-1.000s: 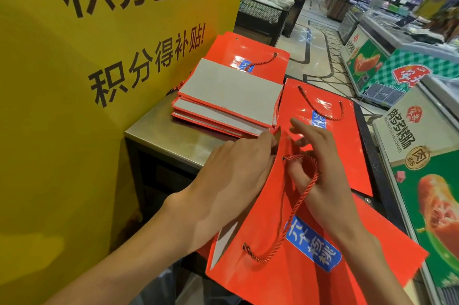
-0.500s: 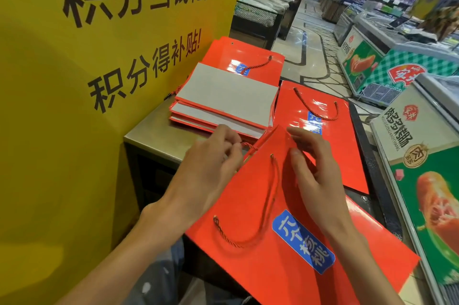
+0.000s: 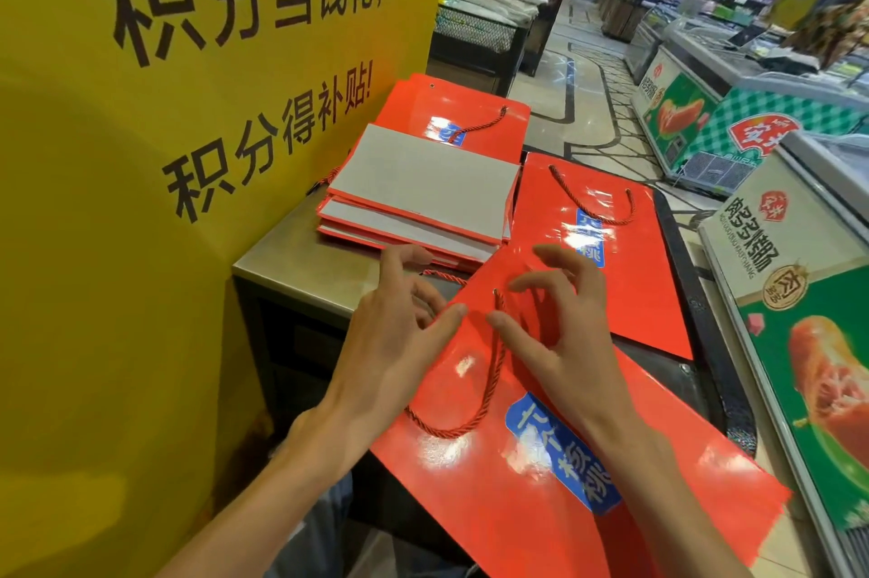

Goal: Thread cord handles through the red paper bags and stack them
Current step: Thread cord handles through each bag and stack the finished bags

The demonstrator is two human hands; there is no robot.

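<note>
The red bag point(image 3: 541, 446) was laid flat on the counter point(image 3: 301, 262), under both hands. Nothing was held: the left hand point(image 3: 399, 337) and right hand point(image 3: 559, 333) were loose, fingers spread beside the cord handle point(image 3: 475, 394).

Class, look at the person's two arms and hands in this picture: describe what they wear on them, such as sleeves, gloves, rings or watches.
Both arms are bare as far as the frame shows: no sleeves come into view. The left hand and the right hand wear no gloves, and no rings, watch or bracelet show on the fingers or wrists. The nails look short and unpainted. Nothing is marked or taped on either hand.
</note>
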